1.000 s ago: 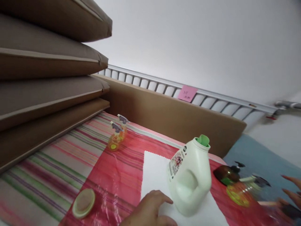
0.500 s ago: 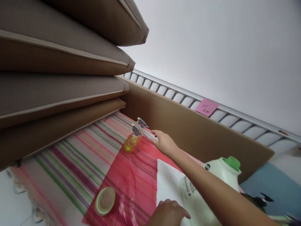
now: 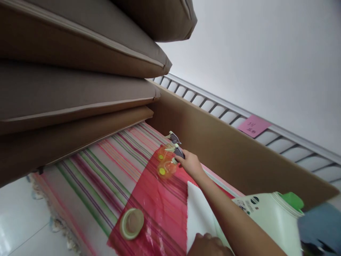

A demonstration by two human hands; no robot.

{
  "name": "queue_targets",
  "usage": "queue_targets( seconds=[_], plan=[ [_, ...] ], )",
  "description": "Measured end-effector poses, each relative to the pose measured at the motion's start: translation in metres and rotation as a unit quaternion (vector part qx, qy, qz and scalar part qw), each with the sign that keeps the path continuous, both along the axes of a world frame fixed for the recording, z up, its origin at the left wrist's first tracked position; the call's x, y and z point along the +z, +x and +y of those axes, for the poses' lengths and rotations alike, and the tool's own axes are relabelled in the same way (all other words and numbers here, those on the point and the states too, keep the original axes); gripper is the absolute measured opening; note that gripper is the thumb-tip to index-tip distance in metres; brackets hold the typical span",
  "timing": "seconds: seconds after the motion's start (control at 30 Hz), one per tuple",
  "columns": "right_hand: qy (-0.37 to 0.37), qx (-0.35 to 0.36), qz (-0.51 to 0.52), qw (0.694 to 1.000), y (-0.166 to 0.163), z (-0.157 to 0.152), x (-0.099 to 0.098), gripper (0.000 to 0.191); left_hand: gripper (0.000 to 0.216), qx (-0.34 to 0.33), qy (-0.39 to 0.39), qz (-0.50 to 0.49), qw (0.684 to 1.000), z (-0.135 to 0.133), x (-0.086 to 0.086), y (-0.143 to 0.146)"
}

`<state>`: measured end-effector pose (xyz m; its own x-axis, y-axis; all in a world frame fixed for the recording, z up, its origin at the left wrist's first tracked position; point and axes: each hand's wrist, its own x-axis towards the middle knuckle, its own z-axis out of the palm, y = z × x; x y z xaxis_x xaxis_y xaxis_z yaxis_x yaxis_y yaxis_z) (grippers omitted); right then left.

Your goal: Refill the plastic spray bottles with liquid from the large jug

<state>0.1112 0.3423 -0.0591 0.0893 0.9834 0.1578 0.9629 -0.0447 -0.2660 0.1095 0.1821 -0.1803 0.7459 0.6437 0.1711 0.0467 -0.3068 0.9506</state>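
My right hand [image 3: 192, 164] reaches across the striped cloth and has its fingers closed round the grey trigger head of a clear yellow spray bottle [image 3: 166, 169]. Just behind that, a second spray bottle [image 3: 163, 153] of the same kind stands close by. Both rest on a see-through red sheet [image 3: 157, 202]. At the bottom edge my left hand [image 3: 209, 246] lies by a white cloth [image 3: 198, 213], fingers partly seen and nothing visible in them. A large pale green jug [image 3: 274, 217] with a green cap is beside my right forearm.
A round pale lid [image 3: 131, 224] lies on the red sheet. Thick brown cushions [image 3: 80, 89] are stacked on the left, overhanging the striped cloth [image 3: 106, 177]. A brown board [image 3: 226, 142] runs along the back, with a pink note [image 3: 254, 125] on the slatted rail behind it.
My right hand has come to the nearer spray bottle and closed on its trigger head. That bottle has shifted slightly on the sheet. The view has swung a little.
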Motion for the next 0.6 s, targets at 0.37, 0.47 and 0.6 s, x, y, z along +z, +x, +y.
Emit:
queue_targets(
  seconds=[0.37,0.47,0.6],
  plan=[
    [0.061,-0.208,0.149,0.965,0.088,-0.2,0.018,0.03,0.01,0.19,0.104,-0.085,0.972,-0.016,0.053,-0.056],
    [0.059,-0.225,0.169,0.958,0.082,-0.224,0.009,0.029,0.049,0.216,0.163,-0.065,0.96,-0.019,0.048,-0.05],
    [0.052,-0.22,0.2,0.953,0.071,-0.238,0.0,0.028,0.08,0.21,0.211,0.011,0.955,-0.024,0.036,-0.042]
  ],
)
